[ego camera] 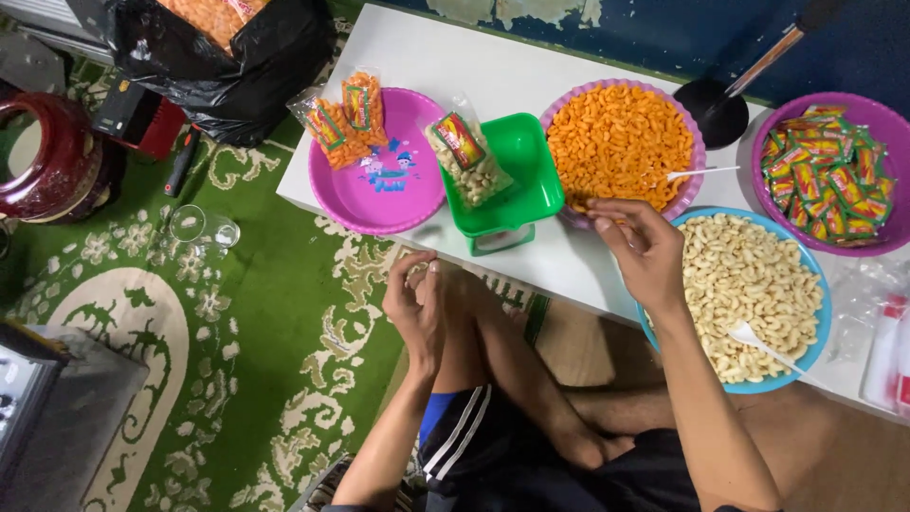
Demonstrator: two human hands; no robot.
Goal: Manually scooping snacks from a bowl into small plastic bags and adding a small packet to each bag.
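Low white table [455, 57] over green carpet, and the right hand [645, 251] hovers loosely curled, pinching nothing, at the near rim of the bowl [697, 152] of orange puffs [621, 142] — light, crumbly, best scooped — while the left hand [417, 303] rests half-closed on a knee.

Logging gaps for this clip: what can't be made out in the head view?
- Right hand: the fingers curl down at the orange snack bowl; any grip is hidden.
- Left hand: its palm side faces away.
- Scale: dial hidden under its green tray.
- Sachet bowl: cut by the right edge.
- Black bag: cut by the top edge.
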